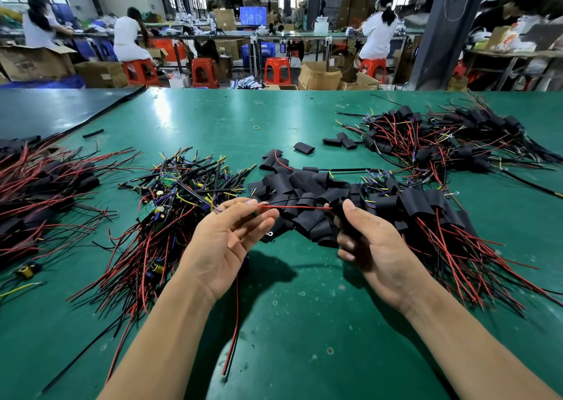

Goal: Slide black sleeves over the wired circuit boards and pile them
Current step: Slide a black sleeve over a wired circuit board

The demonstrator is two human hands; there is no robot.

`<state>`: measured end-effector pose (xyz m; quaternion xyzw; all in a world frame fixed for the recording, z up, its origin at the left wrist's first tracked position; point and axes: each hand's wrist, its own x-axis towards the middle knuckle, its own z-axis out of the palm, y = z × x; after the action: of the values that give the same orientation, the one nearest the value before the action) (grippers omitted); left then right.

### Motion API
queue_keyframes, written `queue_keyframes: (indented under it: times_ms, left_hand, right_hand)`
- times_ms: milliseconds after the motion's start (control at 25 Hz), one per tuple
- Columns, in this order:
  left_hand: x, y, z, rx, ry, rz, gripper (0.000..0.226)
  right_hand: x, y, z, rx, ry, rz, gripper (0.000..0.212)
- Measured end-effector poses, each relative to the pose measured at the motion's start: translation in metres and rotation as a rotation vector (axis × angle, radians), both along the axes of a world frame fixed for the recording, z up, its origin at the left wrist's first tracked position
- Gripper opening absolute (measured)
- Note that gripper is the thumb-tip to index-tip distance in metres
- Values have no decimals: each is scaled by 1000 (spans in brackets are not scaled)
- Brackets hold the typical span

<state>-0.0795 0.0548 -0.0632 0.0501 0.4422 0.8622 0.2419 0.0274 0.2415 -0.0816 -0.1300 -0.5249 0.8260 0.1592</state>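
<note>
My left hand (227, 241) pinches a wired circuit board at its fingertips; the board is mostly hidden by the fingers, and its long red and black wires (234, 317) hang down toward me. A thin red wire (294, 207) runs from that hand across to my right hand (370, 247), which grips a black sleeve (342, 214). Behind both hands lies a heap of loose black sleeves (304, 195). A pile of bare wired boards (170, 198) sits to the left. Sleeved boards are piled at the right (432, 214).
The green table (304, 323) carries more sleeved piles at the far right (441, 137) and far left (36, 192). A black mat (54, 110) covers the back left corner. A few stray sleeves (304, 147) lie mid-table. People sit at benches beyond the far edge.
</note>
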Motion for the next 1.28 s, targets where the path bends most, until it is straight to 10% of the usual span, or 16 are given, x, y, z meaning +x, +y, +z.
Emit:
queue_keyframes:
  times_ms: [1280]
  left_hand:
    - [6, 5, -1, 4, 56, -109, 24]
  right_hand:
    - [1, -3, 6, -131, 55, -13, 25]
